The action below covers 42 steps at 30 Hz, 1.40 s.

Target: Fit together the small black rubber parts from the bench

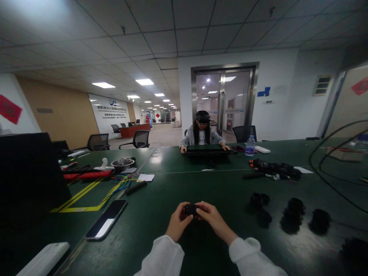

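Observation:
Both my hands meet in front of me over the green table (161,237), around a small black cylindrical part (190,209). My left hand (178,221) is closed on its left side, thumb in front and fingers behind. From the right, the fingers of my right hand (211,217) pinch the other end. The fingers cover much of the part, so its exact kind cannot be made out. Several similar black cylindrical parts (293,214) stand on the table to my right, dark and blurred.
Left lie a phone (107,220), a white box-like object (46,260), coloured wires (122,186) and a metal bowl (123,164). Across the table a person (202,132) holds a dark flat panel (208,152). A water bottle (250,146), black clutter (276,168) and looping cables (313,153) are right.

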Motion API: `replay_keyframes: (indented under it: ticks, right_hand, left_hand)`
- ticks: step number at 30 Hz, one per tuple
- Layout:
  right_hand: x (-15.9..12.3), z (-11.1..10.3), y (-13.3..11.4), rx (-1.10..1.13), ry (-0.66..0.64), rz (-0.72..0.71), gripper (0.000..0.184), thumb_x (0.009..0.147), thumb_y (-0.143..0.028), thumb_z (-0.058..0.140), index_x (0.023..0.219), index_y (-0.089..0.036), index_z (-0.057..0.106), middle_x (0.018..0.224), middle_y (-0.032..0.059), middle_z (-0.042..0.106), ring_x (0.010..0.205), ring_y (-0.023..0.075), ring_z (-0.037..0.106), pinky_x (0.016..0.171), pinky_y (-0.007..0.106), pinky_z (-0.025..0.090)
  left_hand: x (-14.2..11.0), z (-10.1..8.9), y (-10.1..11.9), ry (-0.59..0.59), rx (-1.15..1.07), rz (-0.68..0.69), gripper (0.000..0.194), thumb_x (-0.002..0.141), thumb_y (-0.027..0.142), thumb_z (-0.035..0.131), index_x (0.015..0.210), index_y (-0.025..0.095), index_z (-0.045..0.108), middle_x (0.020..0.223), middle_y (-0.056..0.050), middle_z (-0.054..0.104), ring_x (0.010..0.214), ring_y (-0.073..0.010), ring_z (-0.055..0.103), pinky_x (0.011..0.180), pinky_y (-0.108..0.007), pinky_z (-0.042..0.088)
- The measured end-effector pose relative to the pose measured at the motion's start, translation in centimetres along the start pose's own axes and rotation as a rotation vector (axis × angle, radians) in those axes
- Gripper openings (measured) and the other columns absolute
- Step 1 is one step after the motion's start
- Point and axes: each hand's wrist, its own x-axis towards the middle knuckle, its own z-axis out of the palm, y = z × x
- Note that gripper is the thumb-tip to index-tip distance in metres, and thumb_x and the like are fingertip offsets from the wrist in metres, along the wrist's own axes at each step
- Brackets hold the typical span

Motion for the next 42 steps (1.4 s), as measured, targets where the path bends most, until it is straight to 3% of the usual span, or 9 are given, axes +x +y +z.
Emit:
replay_keyframes:
  ticks: [6, 17, 25, 30, 38, 42]
  right_hand:
    - [-0.3, 0.0, -0.4, -0.014, -0.004, 0.001, 0.034, 0.066, -0.036, 0.059, 0.094, -0.017, 0.057, 0.095, 0.0054, 0.059, 0.083, 0.0189, 0.056, 0.073, 0.033, 0.045]
    - [-0.3, 0.1, -0.4, -0.032, -0.016, -0.017, 0.037, 0.064, -0.039, 0.061, 0.094, -0.018, 0.058, 0.097, 0.0058, 0.059, 0.085, 0.0192, 0.056, 0.072, 0.033, 0.045]
    - [-0.1, 0.1, -0.3, 0.0, 0.037, -0.01, 0.036, 0.062, -0.04, 0.061, 0.09, -0.017, 0.059, 0.09, 0.0051, 0.061, 0.076, 0.018, 0.058, 0.069, 0.033, 0.045]
    - [0.2, 0.1, 0.1, 0.019, 0.045, -0.008, 0.035, 0.062, -0.038, 0.062, 0.09, -0.017, 0.059, 0.087, 0.0047, 0.061, 0.075, 0.0169, 0.057, 0.067, 0.032, 0.046]
    - [-0.3, 0.0, -0.3, 0.019, -0.015, -0.021, 0.034, 0.065, -0.038, 0.06, 0.092, -0.018, 0.058, 0.093, 0.0045, 0.059, 0.082, 0.0177, 0.057, 0.071, 0.032, 0.045]
    - [-0.6, 0.1, -0.8, 0.017, -0.022, -0.025, 0.035, 0.065, -0.038, 0.06, 0.093, -0.018, 0.058, 0.095, 0.0045, 0.059, 0.087, 0.0194, 0.055, 0.073, 0.033, 0.044]
  left_hand:
    - [0.0, 0.3, 0.2, 0.036, 0.0, -0.034, 0.033, 0.071, 0.041, 0.053, 0.093, 0.017, 0.048, 0.077, -0.002, 0.055, 0.062, -0.013, 0.051, 0.053, -0.025, 0.042]
    - [-0.3, 0.2, 1.1, 0.071, 0.003, -0.017, 0.031, 0.072, 0.041, 0.05, 0.095, 0.02, 0.048, 0.091, -0.005, 0.054, 0.08, -0.0192, 0.054, 0.055, -0.024, 0.044]
    - [-0.1, 0.0, 0.6, 0.027, 0.01, 0.039, 0.039, 0.067, 0.031, 0.06, 0.102, 0.019, 0.048, 0.093, -0.005, 0.056, 0.087, -0.0198, 0.053, 0.076, -0.031, 0.042]
    - [0.0, 0.1, 0.6, 0.023, -0.001, 0.031, 0.043, 0.067, 0.031, 0.06, 0.107, 0.02, 0.047, 0.09, -0.004, 0.057, 0.085, -0.0192, 0.054, 0.075, -0.031, 0.042]
    - [-0.1, 0.2, 0.9, 0.039, 0.018, -0.053, 0.032, 0.07, 0.042, 0.053, 0.09, 0.016, 0.051, 0.078, -0.003, 0.058, 0.07, -0.0171, 0.055, 0.061, -0.027, 0.043]
    - [-0.2, 0.2, 1.3, 0.056, 0.0, -0.077, 0.035, 0.07, 0.045, 0.052, 0.092, 0.017, 0.052, 0.086, -0.005, 0.058, 0.078, -0.0189, 0.055, 0.06, -0.026, 0.043]
